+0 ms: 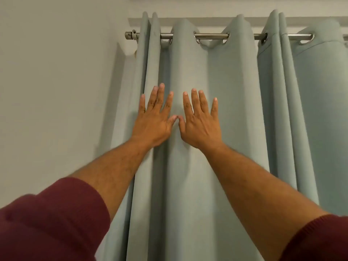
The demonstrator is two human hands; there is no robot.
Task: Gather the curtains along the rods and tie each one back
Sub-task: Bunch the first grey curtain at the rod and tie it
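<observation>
Pale wall (56, 72) fills the left of my view, and beside it a grey-green curtain (235, 91) hangs in folds from a metal rod (211, 35) threaded through its eyelets, the rod's end cap standing just clear of the cloth on the left. Both arms, in dark red sleeves (52, 219) pushed back, reach up to the cloth. My left hand (153, 122) and right hand (200, 125) lie flat against one broad fold below the rod, fingers straight and spread, thumb tips touching, nothing gripped.
</observation>
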